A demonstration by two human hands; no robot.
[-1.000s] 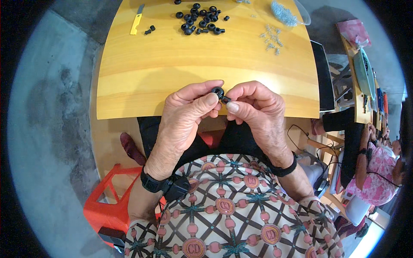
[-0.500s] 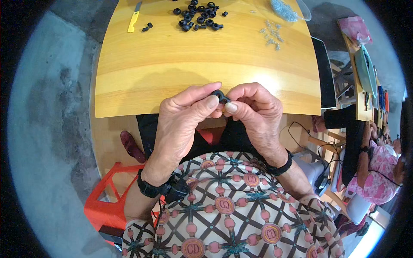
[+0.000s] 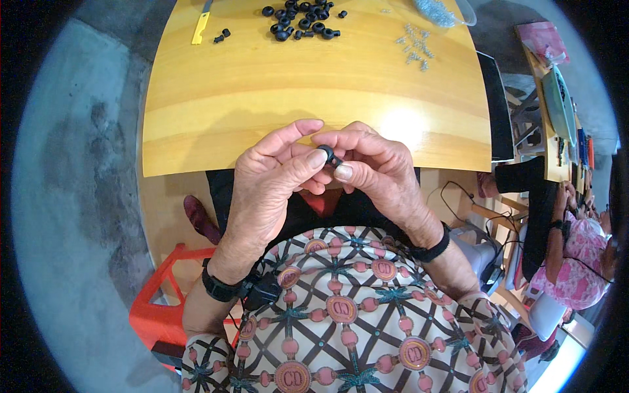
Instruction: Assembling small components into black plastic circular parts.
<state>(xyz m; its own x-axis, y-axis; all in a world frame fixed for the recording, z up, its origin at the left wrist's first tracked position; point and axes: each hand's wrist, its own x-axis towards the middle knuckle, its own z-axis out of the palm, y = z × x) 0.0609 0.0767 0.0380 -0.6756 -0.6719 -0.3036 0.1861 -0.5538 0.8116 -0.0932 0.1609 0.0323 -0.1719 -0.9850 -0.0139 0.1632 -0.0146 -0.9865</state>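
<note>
A small black ring-shaped part with a short stem [image 3: 332, 158] is held between my two hands, just above the table's near edge. My left hand [image 3: 267, 177] pinches its ring end between the thumb and curled fingers, with the index finger lifted away. At the stem end, my right hand [image 3: 385, 171] closes its thumb and fingers on the same part. The fingertips partly cover it, so its exact shape is hard to make out.
On the wooden table [image 3: 314, 88] lie a pile of similar black parts [image 3: 318, 27], two small black pieces [image 3: 221, 37], a yellow-handled knife [image 3: 200, 29] and scattered clear bits [image 3: 419, 47]. A tub of clear bits [image 3: 435, 14] stands far right. A person [image 3: 570, 268] sits at another table.
Both hands have shifted slightly left, and the black part has turned between them. My left index finger has lifted off it, while my right index finger has moved across over it.
</note>
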